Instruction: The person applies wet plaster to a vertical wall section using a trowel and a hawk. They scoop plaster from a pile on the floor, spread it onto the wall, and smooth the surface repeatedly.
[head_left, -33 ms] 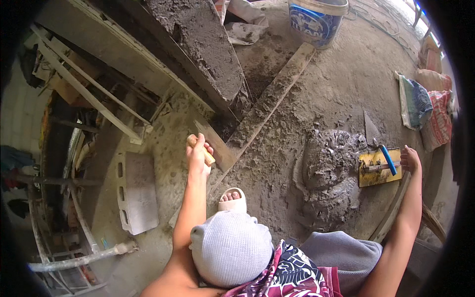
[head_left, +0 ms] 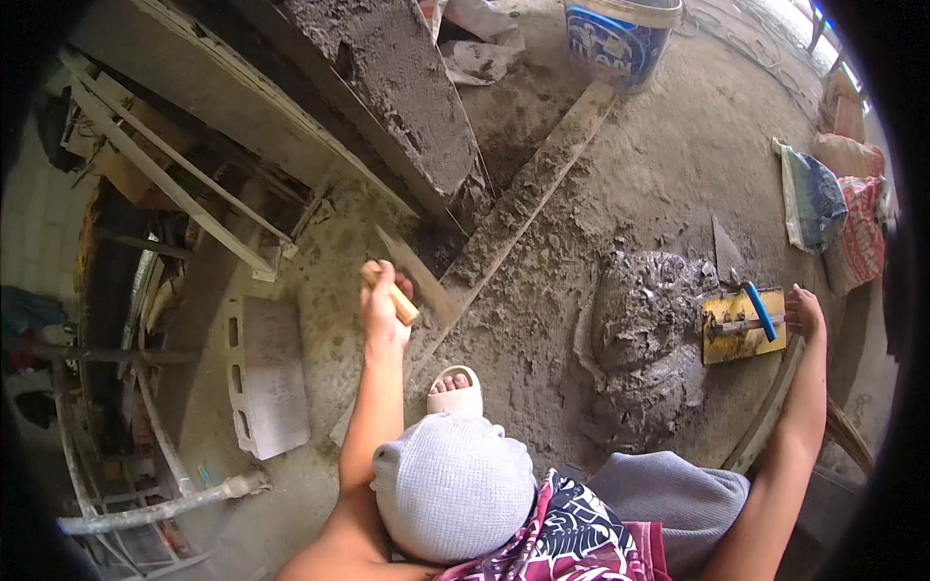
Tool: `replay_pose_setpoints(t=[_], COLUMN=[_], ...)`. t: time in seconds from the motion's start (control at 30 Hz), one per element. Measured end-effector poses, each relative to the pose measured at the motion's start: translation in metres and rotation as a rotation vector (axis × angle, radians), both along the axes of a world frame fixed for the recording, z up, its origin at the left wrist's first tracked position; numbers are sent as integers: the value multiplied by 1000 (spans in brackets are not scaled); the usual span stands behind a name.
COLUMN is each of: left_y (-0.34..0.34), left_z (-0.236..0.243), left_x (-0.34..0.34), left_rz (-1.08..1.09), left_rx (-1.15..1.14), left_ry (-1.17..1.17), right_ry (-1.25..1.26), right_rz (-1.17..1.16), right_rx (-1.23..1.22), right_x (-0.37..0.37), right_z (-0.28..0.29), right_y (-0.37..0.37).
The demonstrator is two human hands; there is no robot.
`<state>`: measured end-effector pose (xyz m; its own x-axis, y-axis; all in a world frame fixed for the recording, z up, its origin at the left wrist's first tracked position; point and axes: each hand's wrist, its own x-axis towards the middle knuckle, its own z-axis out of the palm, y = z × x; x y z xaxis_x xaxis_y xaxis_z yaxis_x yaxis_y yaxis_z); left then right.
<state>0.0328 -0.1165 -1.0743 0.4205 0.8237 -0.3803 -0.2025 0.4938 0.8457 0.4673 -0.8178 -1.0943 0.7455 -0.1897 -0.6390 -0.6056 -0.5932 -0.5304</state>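
Note:
My left hand point(head_left: 389, 308) is closed round the pale wooden handle point(head_left: 402, 307) of a flat-bladed plastering trowel point(head_left: 418, 271). Its blade tilts, nearly edge-on, above the floor beside a mortar-smeared board. My right hand point(head_left: 804, 312) reaches far out to the right, fingers loosely bent and partly apart, at the right edge of a yellow float point(head_left: 722, 347). Across that float lies a blue handle point(head_left: 760, 312), and a pointed grey trowel blade point(head_left: 726, 250) shows just above it. Wet grey mortar point(head_left: 644, 339) is heaped left of the float.
A long board point(head_left: 542, 189) runs across the floor to a blue-and-white bucket point(head_left: 635, 48). Mortar coats a column point(head_left: 392, 87) at the top. A hollow block point(head_left: 274, 373) stands left, near timber lengths point(head_left: 165, 174). Sacks point(head_left: 854, 228) lie right. My sandalled foot point(head_left: 455, 392) is below the trowel.
The trowel in my left hand has tilted, so its blade shows narrower. My left hand has shifted slightly; my right hand stays at the yellow float's edge.

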Motion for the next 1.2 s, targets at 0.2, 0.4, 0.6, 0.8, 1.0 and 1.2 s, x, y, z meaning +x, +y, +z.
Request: replay_pose_setpoints(t=[0.2,0.4,0.6,0.8,1.0,1.2], left_y=[10,2,9,6,-20,-41], left_z=[-10,-33,-55,-21,-1,-2], left_x=[14,35,69,77,34,52], left_rz=[-196,-228,-49,65,-64,23], left_rx=[-55,-33,-26,170,239,430], left_ry=[-336,-405,-470,-376,-141,-162], right_ry=[12,24,57,82,86,52], right_rz=[-15,-38,-36,-18,-20,-43], right_rx=[-39,-63,-96,-163,-203,-113], right_x=[-4,-10,-25,-34,-36,-28], right_z=[3,17,28,47,50,34], right_y=[-19,-38,-39,-43,-32,-30])
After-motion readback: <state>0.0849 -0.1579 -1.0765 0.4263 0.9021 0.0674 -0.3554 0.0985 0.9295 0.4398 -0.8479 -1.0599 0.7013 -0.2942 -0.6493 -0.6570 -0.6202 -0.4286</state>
